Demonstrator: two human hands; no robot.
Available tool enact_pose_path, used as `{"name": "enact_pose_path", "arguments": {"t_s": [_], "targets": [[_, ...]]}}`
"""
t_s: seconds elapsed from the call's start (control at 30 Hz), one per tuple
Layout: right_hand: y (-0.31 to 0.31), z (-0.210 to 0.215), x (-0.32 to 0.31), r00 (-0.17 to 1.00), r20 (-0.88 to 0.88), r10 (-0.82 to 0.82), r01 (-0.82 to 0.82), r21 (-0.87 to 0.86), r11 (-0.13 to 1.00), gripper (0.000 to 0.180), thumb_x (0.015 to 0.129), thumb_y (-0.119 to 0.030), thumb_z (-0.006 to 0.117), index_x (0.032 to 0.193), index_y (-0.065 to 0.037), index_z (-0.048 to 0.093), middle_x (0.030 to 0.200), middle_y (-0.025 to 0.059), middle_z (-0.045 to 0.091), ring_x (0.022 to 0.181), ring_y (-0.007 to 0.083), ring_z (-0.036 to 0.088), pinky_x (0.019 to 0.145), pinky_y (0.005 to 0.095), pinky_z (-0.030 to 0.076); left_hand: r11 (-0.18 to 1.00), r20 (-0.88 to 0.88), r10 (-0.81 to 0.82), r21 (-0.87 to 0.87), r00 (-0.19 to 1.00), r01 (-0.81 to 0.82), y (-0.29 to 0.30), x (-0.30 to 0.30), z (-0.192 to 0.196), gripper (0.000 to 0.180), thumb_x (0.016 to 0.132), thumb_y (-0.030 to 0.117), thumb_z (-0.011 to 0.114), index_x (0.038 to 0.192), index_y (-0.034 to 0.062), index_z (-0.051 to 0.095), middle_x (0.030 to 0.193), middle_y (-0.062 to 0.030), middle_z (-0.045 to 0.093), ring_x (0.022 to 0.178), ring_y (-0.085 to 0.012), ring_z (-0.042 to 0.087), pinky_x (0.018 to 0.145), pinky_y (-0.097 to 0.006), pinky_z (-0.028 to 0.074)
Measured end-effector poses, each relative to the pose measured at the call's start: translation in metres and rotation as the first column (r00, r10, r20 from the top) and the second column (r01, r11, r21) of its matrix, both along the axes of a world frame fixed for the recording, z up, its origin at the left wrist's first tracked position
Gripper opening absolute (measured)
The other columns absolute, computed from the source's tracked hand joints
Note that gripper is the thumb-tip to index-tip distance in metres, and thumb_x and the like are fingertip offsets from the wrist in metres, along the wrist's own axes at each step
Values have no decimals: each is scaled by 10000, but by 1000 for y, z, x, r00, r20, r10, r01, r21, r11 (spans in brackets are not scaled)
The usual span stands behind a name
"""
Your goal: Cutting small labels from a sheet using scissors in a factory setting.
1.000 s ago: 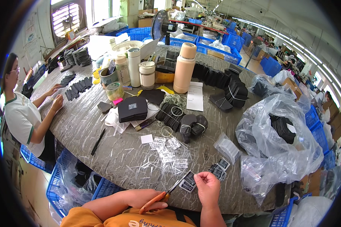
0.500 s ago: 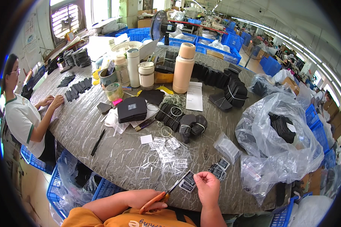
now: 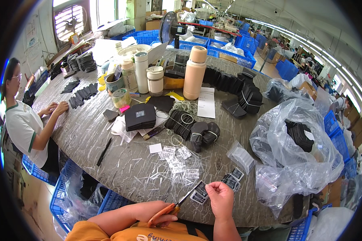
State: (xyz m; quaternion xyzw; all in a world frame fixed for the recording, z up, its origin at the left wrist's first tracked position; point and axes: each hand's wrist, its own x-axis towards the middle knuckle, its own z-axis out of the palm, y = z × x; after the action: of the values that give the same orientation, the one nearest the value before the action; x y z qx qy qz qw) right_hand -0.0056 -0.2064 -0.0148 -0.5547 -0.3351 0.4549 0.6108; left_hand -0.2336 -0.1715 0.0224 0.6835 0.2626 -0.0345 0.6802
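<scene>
My left hand [image 3: 151, 208] is closed round a pair of scissors [image 3: 160, 215] with orange handles, near the table's front edge. Their blades point up and right, at the edge of a black label strip with white borders [image 3: 199, 193]. That strip is pinched at its upper right between the thumb and fingers of my right hand [image 3: 222, 199]. Just beyond my right hand lies a small pile of similar black labels [image 3: 232, 179]. Thin clear and white offcuts [image 3: 177, 162] are scattered on the table past the scissors.
On the table [image 3: 128, 176] stand a peach bottle [image 3: 195, 74], cups, black pad stacks [image 3: 140, 117] and rubber bands [image 3: 185, 107]. A large clear plastic bag [image 3: 277, 160] lies at the right. A co-worker [image 3: 26, 124] sits at the left, hands on the table. Blue crates [image 3: 64, 201] stand below.
</scene>
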Motion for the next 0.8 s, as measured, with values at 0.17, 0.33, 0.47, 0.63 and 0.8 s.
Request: {"name": "enact_pose_path", "arguments": {"t_s": [0.17,0.33,0.47,0.63,0.8], "targets": [[0,-1,1,1000,-4,-1,1,-3,1000,89,827,-51,657,832,18,600,700,-25,571,592,14,482,549,153,388,998,-15,31,-61,999,-31,-2,-2,0,414,931,347,491,666,36,556,549,-37,559,496,-131,550,473,-263,424],[-2,0,3,996,38,79,-75,-81,994,96,823,-59,663,829,15,602,700,-29,570,593,13,483,547,154,392,979,-37,53,-194,998,-59,-1,-4,-10,409,930,348,499,664,44,560,558,-19,558,494,-97,541,456,-238,415],[-3,-3,0,996,31,82,-80,-61,995,89,823,-56,660,819,16,609,689,-32,569,587,13,483,545,154,395,972,78,188,-154,979,-175,-6,-1,-12,305,909,324,544,800,39,555,591,-23,565,505,-100,545,457,-234,420],[-10,15,-13,964,173,201,-177,-145,974,86,814,-61,666,809,17,629,668,-21,587,579,15,497,532,163,411,915,-106,395,-42,913,-401,11,9,-5,249,832,211,665,937,14,556,722,-28,610,617,-90,562,489,-224,424],[-17,22,-24,912,223,345,-316,-159,936,96,808,-59,669,833,27,635,687,-16,607,587,15,511,531,167,417,797,87,603,-26,793,-603,15,18,-14,349,711,125,749,938,-4,519,781,-57,633,597,-94,573,498,-238,451]]}}
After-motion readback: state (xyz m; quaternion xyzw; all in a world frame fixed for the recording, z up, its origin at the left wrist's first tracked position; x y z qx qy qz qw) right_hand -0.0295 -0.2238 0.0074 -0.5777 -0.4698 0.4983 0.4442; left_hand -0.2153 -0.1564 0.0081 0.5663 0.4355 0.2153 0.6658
